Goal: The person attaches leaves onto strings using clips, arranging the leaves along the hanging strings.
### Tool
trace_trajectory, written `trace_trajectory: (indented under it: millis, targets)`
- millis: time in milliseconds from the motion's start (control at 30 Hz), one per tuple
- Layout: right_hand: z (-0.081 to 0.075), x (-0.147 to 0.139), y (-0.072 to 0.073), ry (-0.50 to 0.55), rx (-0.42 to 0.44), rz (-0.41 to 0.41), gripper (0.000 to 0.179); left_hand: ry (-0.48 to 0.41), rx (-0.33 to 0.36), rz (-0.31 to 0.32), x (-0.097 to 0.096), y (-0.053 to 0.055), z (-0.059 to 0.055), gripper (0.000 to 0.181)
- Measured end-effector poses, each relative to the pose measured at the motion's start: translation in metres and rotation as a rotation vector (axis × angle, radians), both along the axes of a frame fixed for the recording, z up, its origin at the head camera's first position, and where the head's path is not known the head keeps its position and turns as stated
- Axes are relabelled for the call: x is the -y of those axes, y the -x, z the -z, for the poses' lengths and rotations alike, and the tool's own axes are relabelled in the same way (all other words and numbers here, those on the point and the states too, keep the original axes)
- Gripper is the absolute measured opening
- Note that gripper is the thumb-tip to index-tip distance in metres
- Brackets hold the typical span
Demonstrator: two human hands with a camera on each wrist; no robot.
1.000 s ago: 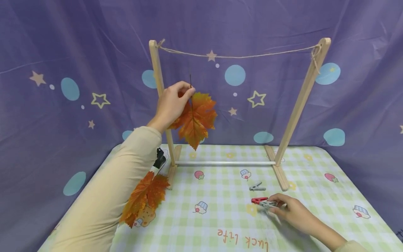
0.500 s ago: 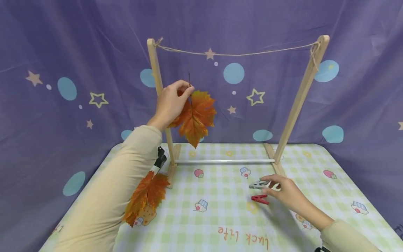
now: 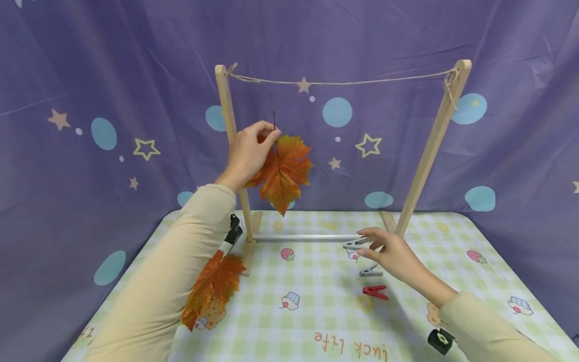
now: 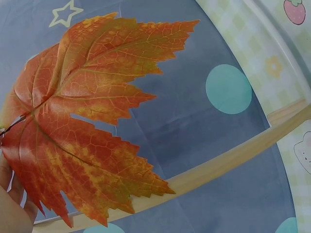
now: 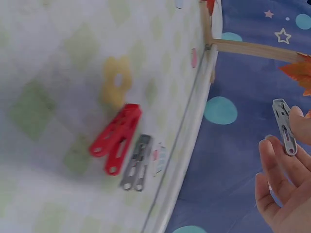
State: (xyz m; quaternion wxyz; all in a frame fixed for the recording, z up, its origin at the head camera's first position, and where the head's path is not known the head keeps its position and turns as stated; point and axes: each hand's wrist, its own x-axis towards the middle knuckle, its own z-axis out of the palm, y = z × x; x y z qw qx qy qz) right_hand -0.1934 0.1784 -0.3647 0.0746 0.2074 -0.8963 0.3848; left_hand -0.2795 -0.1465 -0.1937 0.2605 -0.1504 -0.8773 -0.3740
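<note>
My left hand (image 3: pixel 250 151) pinches the stem of an orange maple leaf (image 3: pixel 285 173) between thumb and fingers. The leaf hangs point down beside the left post, below the string (image 3: pixel 344 82); in the left wrist view its veined face (image 4: pixel 92 107) covers much of the picture. Raised over the table, my right hand (image 3: pixel 392 251) holds a grey clothespin (image 5: pixel 285 127) between thumb and fingers. Below that hand a second grey clothespin (image 3: pixel 371 271) and a red clothespin (image 3: pixel 375 292) lie on the cloth, side by side in the right wrist view.
A wooden frame with a left post (image 3: pixel 227 105), a right post (image 3: pixel 431 146) and a low white crossbar (image 3: pixel 303 238) stands at the back. Another maple leaf (image 3: pixel 214 286) lies at the left, partly behind my left sleeve (image 3: pixel 181 266). A checked cloth (image 3: pixel 325 311) covers the table.
My right hand has lifted one grey clothespin off the table and carried it up and away from me, past the other two clothespins. The left hand keeps the leaf almost still.
</note>
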Motion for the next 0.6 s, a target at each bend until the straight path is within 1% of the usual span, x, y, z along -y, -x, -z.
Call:
trace_trajectory:
  millis: [167, 333, 467, 600]
  targets:
    - [-0.010, 0.011, 0.008, 0.026, -0.016, 0.000, 0.033, 0.000, -0.002, -0.001, 0.002, 0.000, 0.002, 0.029]
    - [-0.022, 0.022, 0.014, 0.046, -0.026, 0.010, 0.034, 0.000, -0.005, -0.006, 0.002, 0.002, 0.002, 0.027]
    - [-0.030, 0.032, 0.021, 0.029, -0.071, 0.021, 0.034, 0.008, 0.002, -0.005, 0.001, 0.002, 0.001, 0.028]
    - [-0.040, 0.040, 0.025, 0.004, -0.078, 0.046, 0.034, 0.021, 0.004, -0.003, 0.001, 0.001, 0.001, 0.028]
